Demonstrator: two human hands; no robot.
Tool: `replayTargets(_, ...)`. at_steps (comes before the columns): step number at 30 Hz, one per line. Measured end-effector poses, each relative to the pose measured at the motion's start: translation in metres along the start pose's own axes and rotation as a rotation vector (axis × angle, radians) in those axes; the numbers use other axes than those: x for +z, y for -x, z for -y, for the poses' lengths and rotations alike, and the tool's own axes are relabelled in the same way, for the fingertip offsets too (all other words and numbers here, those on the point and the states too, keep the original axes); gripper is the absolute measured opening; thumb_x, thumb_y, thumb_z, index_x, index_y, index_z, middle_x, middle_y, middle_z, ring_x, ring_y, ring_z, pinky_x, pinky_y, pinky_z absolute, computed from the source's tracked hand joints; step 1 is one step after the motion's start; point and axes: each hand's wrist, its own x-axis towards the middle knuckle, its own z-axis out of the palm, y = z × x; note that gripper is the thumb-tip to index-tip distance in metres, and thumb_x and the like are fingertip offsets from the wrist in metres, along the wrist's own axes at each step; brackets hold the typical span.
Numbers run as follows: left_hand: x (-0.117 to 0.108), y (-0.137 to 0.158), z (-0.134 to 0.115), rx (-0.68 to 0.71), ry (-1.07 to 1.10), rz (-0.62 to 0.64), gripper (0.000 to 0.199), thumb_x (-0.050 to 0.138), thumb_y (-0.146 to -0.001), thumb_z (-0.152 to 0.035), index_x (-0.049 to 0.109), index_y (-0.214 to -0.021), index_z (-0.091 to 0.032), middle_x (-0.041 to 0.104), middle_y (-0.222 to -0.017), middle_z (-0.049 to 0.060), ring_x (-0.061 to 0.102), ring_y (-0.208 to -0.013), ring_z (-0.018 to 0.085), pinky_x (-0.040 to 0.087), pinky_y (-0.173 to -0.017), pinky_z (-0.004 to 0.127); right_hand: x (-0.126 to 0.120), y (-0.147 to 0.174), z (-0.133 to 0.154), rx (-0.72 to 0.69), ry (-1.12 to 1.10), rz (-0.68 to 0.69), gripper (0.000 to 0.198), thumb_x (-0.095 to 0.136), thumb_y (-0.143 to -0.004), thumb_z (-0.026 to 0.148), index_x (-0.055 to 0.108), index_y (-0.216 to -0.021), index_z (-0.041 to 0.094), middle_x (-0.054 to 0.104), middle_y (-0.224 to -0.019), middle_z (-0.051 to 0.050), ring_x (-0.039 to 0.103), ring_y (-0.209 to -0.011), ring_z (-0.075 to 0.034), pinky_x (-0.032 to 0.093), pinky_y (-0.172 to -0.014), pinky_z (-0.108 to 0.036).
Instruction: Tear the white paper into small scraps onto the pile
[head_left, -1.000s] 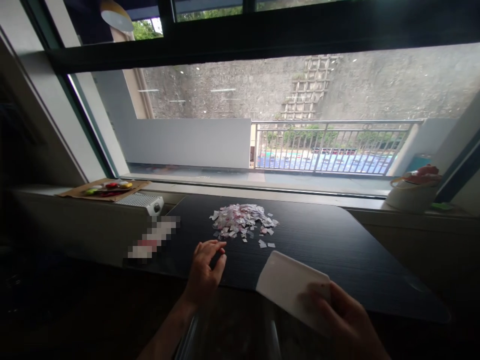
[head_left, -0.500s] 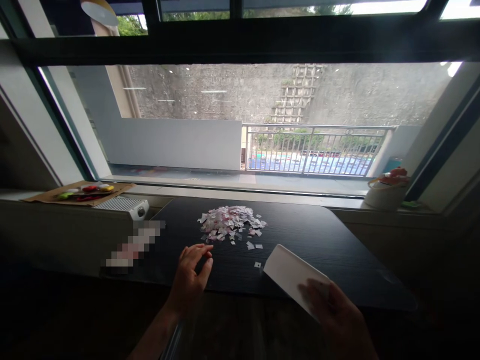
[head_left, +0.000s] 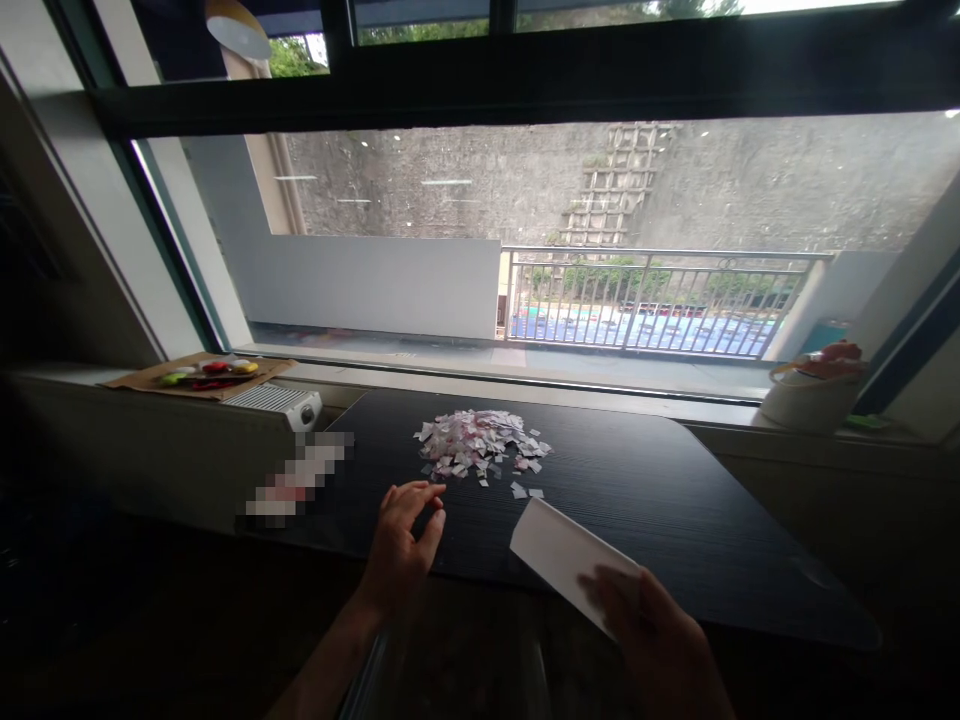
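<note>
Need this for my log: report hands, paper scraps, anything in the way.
Left hand curved near paper scraps; right hand grips flat white piece. Scraps heaped on black table, few strays in front. Nothing seen blocking left hand.

Two hands (head_left: 405, 535); one paper pile (head_left: 472, 440)

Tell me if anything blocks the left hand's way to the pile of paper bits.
Nothing visible does: only a strip of dark table shows between the left hand and the pile. The white flat piece is off to the right.
</note>
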Motion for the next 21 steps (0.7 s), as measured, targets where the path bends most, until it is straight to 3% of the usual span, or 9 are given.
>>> replayTargets(6, 0.0, 0.0, -0.001, -0.01, -0.014, -0.001, 0.025, 0.049, -0.082, -0.029, 0.065, -0.1, -0.023, 0.069, -0.088, 0.005, 0.059, -0.103, 0.024, 0.036, -0.101, 0.049, 0.022, 0.025, 0.015, 0.006, -0.013, 0.113, 0.044, 0.059, -0.073, 0.063, 0.07, -0.079, 0.021, 0.076, -0.072, -0.005, 0.07, -0.064, -0.022, 0.055, -0.057, -0.024)
replayTargets(9, 0.0, 0.0, -0.002, -0.019, -0.015, 0.003, 0.025, 0.049, -0.081, -0.029, 0.065, -0.1, -0.023, 0.069, -0.087, 0.004, 0.059, -0.103, 0.024, 0.033, -0.103, 0.05, 0.015, 0.025, 0.017, -0.009, -0.025, 0.108, 0.039, 0.06, -0.074, 0.06, 0.07, -0.078, 0.022, 0.075, -0.069, -0.004, 0.07, -0.063, -0.022, 0.056, -0.058, -0.024)
replayTargets(12, 0.0, 0.0, -0.002, -0.023, -0.008, 0.005, 0.026, 0.049, -0.081, -0.029, 0.065, -0.1, -0.023, 0.069, -0.086, 0.004, 0.058, -0.104, 0.024, 0.032, -0.103, 0.052, -0.005, 0.012, 0.013, -0.025, 0.013, 0.035, 0.033, 0.062, -0.074, 0.052, 0.071, -0.085, 0.023, 0.078, -0.081, -0.005, 0.072, -0.073, -0.025, 0.058, -0.066, -0.026)
replayTargets(15, 0.0, 0.0, -0.002, -0.028, -0.001, 0.001, 0.025, 0.049, -0.081, -0.029, 0.065, -0.1, -0.023, 0.069, -0.086, 0.004, 0.058, -0.105, 0.025, 0.031, -0.103, 0.053, -0.017, 0.001, 0.006, -0.038, 0.062, 0.035, 0.034, 0.061, -0.075, 0.052, 0.071, -0.086, 0.022, 0.078, -0.083, -0.005, 0.072, -0.074, -0.024, 0.058, -0.062, -0.023)
replayTargets(21, -0.001, 0.0, -0.002, -0.022, -0.004, 0.012, 0.025, 0.049, -0.081, -0.029, 0.065, -0.101, -0.023, 0.069, -0.087, 0.004, 0.058, -0.105, 0.024, 0.031, -0.104, 0.053, 0.001, 0.011, 0.002, 0.016, -0.053, 0.051, 0.04, 0.06, -0.075, 0.057, 0.07, -0.086, 0.02, 0.077, -0.079, -0.005, 0.071, -0.07, -0.022, 0.056, -0.063, -0.024)
